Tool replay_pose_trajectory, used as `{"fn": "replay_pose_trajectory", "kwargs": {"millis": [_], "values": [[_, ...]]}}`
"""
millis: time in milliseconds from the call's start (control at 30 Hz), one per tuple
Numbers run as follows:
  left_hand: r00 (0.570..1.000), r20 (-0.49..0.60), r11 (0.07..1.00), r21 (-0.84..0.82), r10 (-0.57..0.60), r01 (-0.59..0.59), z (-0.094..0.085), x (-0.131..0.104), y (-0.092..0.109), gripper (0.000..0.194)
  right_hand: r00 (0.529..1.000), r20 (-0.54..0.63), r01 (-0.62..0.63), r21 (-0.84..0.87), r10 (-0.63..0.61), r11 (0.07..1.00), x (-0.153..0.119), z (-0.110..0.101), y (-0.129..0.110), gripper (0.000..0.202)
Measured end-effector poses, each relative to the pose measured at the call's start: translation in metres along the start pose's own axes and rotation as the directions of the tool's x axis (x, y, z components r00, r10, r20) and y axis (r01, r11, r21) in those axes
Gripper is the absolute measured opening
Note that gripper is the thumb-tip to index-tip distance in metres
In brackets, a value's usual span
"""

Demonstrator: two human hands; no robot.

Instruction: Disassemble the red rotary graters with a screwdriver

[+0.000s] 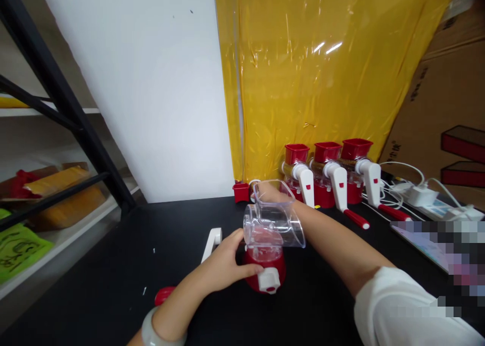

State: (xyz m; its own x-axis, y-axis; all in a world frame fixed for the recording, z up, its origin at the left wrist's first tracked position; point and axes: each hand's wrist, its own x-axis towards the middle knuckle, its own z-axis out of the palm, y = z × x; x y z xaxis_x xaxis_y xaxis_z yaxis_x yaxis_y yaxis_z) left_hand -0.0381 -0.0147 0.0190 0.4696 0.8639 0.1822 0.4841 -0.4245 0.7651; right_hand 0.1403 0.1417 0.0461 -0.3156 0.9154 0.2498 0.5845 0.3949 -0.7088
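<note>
A rotary grater (272, 230) with a clear barrel and hopper on a red base stands upright on the black table. My left hand (227, 265) grips it from the left, thumb by the white knob (269, 280) and fingers around the barrel's lower side. Behind the clear hopper my right hand (265, 192) reaches toward the back of the table, close to a small red square cup-like part (241, 192). Its fingers are largely hidden there. A white crank handle (210, 245) lies left of the grater, partly covered by my left hand, with a red grip (164, 295) showing beyond my wrist.
Three assembled red-and-clear graters (328, 179) with white cranks stand at the back right. Beyond them are white cables and a power strip (435, 202), plus a tablet-like device (420, 245). A shelf rack (68, 98) stands left; a large cardboard box (439, 108) stands right.
</note>
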Motion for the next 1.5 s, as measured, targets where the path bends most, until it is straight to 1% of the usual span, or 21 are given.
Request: {"fn": "replay_pose_trajectory", "kwargs": {"millis": [67, 133, 233, 333, 400, 467, 500, 567, 633, 700, 800, 867, 967, 1100, 1233, 1400, 1500], "values": [[1.0, 0.007, 1.0, -0.003, 0.009, -0.009, 0.0, 0.0, 0.001, 0.069, 0.999, 0.032, 0.024, -0.011, -0.023, 1.0, 0.002, -0.004, -0.003, 0.011], [1.0, 0.011, 1.0, -0.005, 0.019, -0.019, 0.0, 0.0, 0.002, 0.07, 0.998, 0.034, 0.055, -0.028, -0.054, 0.998, 0.005, -0.01, -0.006, 0.009], [1.0, 0.002, 1.0, 0.001, 0.029, -0.029, 0.0, 0.0, 0.001, 0.072, 0.996, -0.03, 0.088, -0.023, -0.088, 0.996, 0.003, -0.024, -0.01, 0.017], [0.999, 0.009, 0.999, -0.023, 0.042, -0.042, 0.0, 0.0, -0.003, 0.073, 0.986, -0.109, 0.137, 0.069, -0.129, 0.988, -0.01, -0.045, -0.015, 0.027], [0.998, 0.038, 0.996, -0.08, 0.048, -0.045, -0.002, 0.001, -0.006, 0.067, 0.959, -0.181, 0.243, 0.134, -0.218, 0.961, -0.021, -0.063, -0.021, 0.025], [0.997, 0.063, 0.987, -0.158, 0.038, -0.027, -0.005, 0.001, -0.01, 0.059, 0.919, -0.274, 0.352, 0.25, -0.282, 0.902, -0.034, -0.08, -0.03, 0.025], [0.997, 0.068, 0.98, -0.2, 0.02, -0.006, -0.006, 0.001, -0.011, 0.059, 0.897, -0.319, 0.401, 0.306, -0.304, 0.863, -0.04, -0.088, -0.035, 0.027], [0.997, 0.069, 0.958, -0.284, -0.026, 0.045, -0.007, 0.002, -0.015, 0.061, 0.871, -0.358, 0.463, 0.373, -0.336, 0.804, -0.053, -0.099, -0.046, 0.032], [0.997, 0.057, 0.938, -0.34, -0.058, 0.074, -0.008, 0.002, -0.018, 0.061, 0.857, -0.349, 0.495, 0.352, -0.379, 0.795, -0.066, -0.104, -0.056, 0.035], [0.998, 0.019, 0.939, -0.338, -0.063, 0.065, -0.006, 0.003, -0.019, 0.061, 0.837, -0.353, 0.519, 0.269, -0.418, 0.811, -0.078, -0.106, -0.065, 0.038], [0.994, -0.041, 0.961, -0.264, -0.097, 0.083, -0.001, 0.003, -0.015, 0.055, 0.81, -0.276, 0.551, 0.052, -0.518, 0.833, -0.096, -0.105, -0.078, 0.038], [0.989, -0.059, 0.964, -0.24, -0.135, 0.117, 0.003, 0.003, -0.009, 0.052, 0.789, -0.207, 0.575, -0.083, -0.579, 0.814, -0.106, -0.105, -0.085, 0.038], [0.985, -0.071, 0.957, -0.258, -0.159, 0.135, 0.007, 0.002, -0.002, 0.05, 0.784, -0.125, 0.581, -0.201, -0.609, 0.789, -0.115, -0.106, -0.089, 0.042], [0.981, -0.086, 0.955, -0.256, -0.174, 0.147, 0.01, 0.001, 0.003, 0.046, 0.799, -0.059, 0.565, -0.267, -0.598, 0.781, -0.115, -0.108, -0.088, 0.046], [0.978, -0.105, 0.956, -0.253, -0.178, 0.146, 0.012, -0.002, 0.004, 0.046, 0.799, -0.034, 0.567, -0.29, -0.601, 0.771, -0.111, -0.109, -0.083, 0.046], [0.971, -0.194, 0.989, -0.083, -0.137, 0.123, 0.016, -0.005, 0.007, 0.044, 0.801, -0.007, 0.572, -0.287, -0.599, 0.768, -0.109, -0.11, -0.081, 0.045], [0.972, -0.193, 0.991, -0.054, -0.132, 0.124, 0.018, -0.006, 0.009, 0.045, 0.806, 0.01, 0.567, -0.3, -0.591, 0.767, -0.11, -0.109, -0.08, 0.048]]}}
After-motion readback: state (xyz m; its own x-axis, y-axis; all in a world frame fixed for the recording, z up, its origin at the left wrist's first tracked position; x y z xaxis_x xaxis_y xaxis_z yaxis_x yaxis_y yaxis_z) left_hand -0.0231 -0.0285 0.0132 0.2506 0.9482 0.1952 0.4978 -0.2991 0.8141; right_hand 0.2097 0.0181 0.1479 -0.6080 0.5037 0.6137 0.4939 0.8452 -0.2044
